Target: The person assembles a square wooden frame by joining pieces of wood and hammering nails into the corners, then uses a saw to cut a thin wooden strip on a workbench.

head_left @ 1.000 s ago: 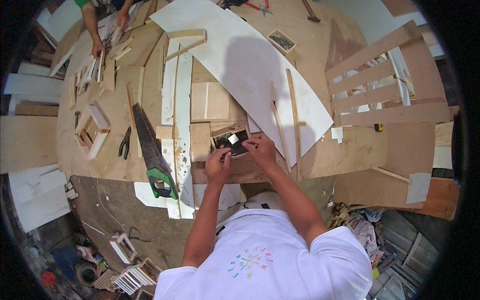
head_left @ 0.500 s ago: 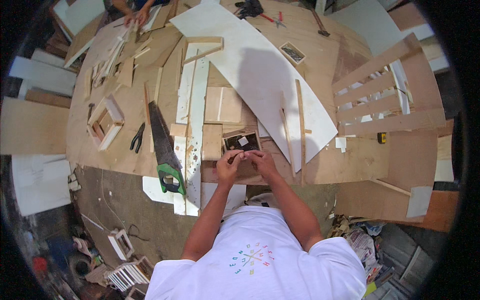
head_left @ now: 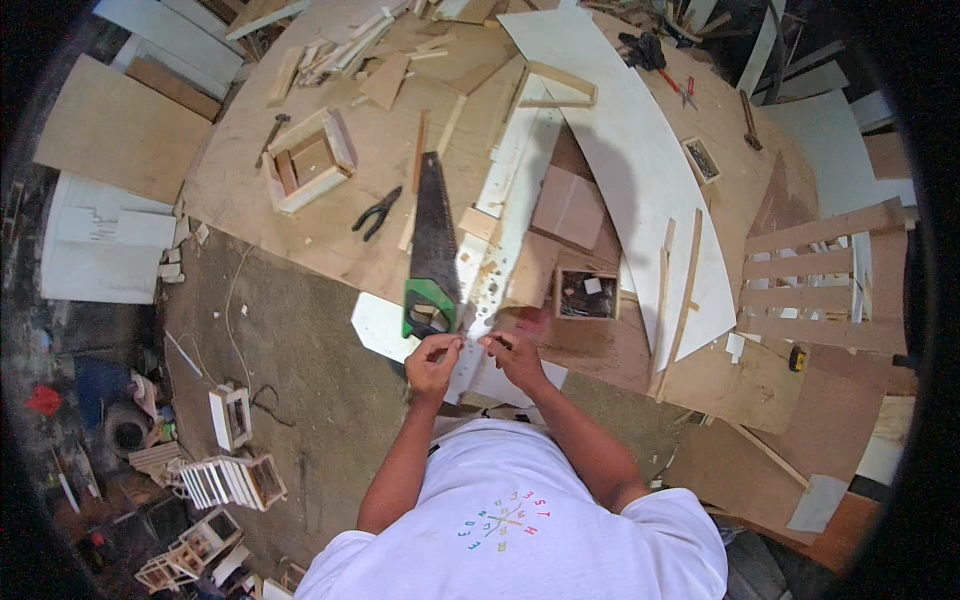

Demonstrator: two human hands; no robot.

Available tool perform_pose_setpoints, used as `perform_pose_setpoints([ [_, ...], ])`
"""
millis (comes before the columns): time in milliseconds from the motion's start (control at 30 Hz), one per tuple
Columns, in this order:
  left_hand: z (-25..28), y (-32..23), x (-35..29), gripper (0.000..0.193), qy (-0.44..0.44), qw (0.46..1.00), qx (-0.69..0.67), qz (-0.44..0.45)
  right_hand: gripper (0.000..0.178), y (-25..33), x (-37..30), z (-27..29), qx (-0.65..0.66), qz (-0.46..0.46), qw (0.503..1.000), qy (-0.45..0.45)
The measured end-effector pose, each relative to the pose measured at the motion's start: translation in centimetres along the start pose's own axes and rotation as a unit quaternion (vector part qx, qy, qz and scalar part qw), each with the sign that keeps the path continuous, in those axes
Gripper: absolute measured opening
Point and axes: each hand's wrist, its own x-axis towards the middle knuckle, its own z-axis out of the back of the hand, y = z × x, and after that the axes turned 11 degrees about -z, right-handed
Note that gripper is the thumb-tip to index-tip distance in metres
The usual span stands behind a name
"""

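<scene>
My left hand (head_left: 431, 368) is closed in a pinch just below the green handle of a hand saw (head_left: 434, 220). Whatever sits between its fingertips is too small to make out. A short gap away, my right hand (head_left: 515, 362) also has thumb and fingers pressed together, its hold equally unclear. Both are over the near end of a long white board (head_left: 520, 165) with specks and scraps on it. To the right of that board, a small wooden box (head_left: 587, 318) contains dark small pieces and a white square. Black-handled pliers (head_left: 378, 213) lie left of the saw.
A hexagonal wooden frame (head_left: 312, 165) and a hammer (head_left: 272, 135) lie at the left. A large white panel (head_left: 640, 150) crosses the table, with narrow wood strips (head_left: 685, 290) on it. A slatted wooden piece (head_left: 815, 265) and a tape measure (head_left: 797, 358) are at the right.
The view has swung left, so the table's things appear further right. My hands have left the small box for the white board's near end, and have come apart from each other.
</scene>
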Motion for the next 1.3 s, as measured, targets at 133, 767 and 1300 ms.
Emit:
perform_pose_setpoints([
  [133, 8.0, 0.7, 3.2, 0.010, 0.009, 1.000, 0.025, -0.006, 0.033, 3.5, 1.1, -7.1, -0.056, 0.070, 0.991, -0.102],
  [767, 23.9, -2.3, 15.3, 0.015, 0.175, 0.973, 0.145, -0.048, 0.027, 10.3, 5.8, -24.6, -0.046, 0.054, 0.982, -0.177],
  [1300, 44.1, 0.2, 36.6, 0.013, -0.070, 0.987, 0.115, -0.085, 0.030, 31.0, 25.0, -42.3, -0.117, 0.256, 0.948, -0.149],
])
